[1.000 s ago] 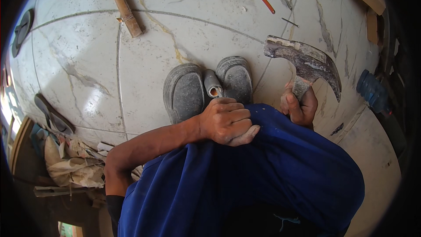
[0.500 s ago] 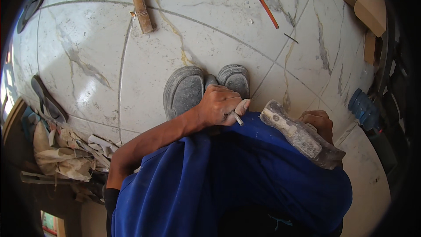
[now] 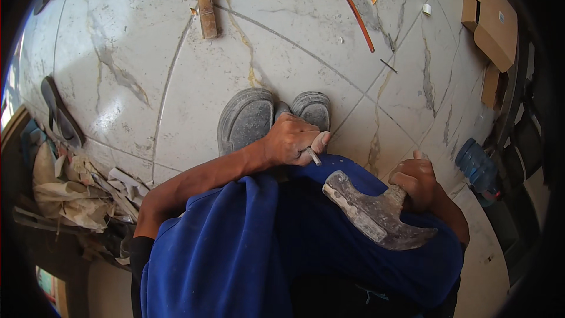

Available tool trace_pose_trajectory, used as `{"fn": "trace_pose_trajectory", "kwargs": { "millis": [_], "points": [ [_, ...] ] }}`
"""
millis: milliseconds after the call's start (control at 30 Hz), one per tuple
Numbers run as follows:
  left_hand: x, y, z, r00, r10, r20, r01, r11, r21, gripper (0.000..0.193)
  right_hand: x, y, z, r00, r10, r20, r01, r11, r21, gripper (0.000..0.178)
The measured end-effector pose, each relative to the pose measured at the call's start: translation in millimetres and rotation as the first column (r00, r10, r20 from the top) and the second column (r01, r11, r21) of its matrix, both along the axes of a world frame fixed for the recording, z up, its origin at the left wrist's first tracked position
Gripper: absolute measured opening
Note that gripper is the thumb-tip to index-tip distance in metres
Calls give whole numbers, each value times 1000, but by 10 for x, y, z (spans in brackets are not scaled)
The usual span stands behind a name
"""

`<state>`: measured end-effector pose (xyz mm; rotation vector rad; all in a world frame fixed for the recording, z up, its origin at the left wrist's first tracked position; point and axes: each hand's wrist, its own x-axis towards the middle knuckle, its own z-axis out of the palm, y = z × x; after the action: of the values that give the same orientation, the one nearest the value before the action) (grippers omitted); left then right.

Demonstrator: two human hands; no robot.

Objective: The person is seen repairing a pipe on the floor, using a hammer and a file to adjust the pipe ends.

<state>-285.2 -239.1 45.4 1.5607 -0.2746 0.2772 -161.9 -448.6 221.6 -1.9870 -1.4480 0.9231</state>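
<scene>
My left hand [image 3: 291,139] is closed around a thin grey rod [image 3: 314,156] in front of my shoes, and the rod's blunt end pokes out beside the thumb. The rest of the rod is hidden by the fist. On the right, my right hand [image 3: 414,181] grips the short visible part of a claw hammer's handle. The worn hammer [image 3: 371,215] has a dusty, pale-smeared head, which hangs over my blue-clad thigh. Its face end points toward the left hand and the curved claw to the lower right. Hammer and rod are apart.
Grey dusty shoes [image 3: 247,119] stand on the marbled tile floor. Beyond lie a wood strip [image 3: 206,15], an orange-and-black rod [image 3: 353,9] and a dark nail-like piece [image 3: 388,66]. Cardboard box [image 3: 494,29] and blue bottle [image 3: 475,165] are right; a sandal [image 3: 62,112] and scrap heap [image 3: 73,191] left.
The hammer's head has swung left, closer to my left hand, and the right hand shows more fully behind it. My left hand keeps its hold on the rod. The view has shifted slightly.
</scene>
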Motion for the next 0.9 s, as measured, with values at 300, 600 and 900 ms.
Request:
{"fn": "trace_pose_trajectory", "kwargs": {
  "millis": [300, 600, 900],
  "points": [
    [-7, 17, -21, 1000, 0, 4, -1, 999, 32, 36, 18, 160, 1, 993, 62, 100, -55, 996, -70, 38],
    [-11, 20, -28, 1000, 0, 2, 0, 1000, 4, 36, 51, 194, 16, 996, 93, 12, -93, 996, -4, 35],
    [-26, 33, -32, 1000, -13, 8, 13, 1000, 13, 35, -27, 134, -104, 995, 89, 45, -92, 994, 65, 24]
  ]
}}
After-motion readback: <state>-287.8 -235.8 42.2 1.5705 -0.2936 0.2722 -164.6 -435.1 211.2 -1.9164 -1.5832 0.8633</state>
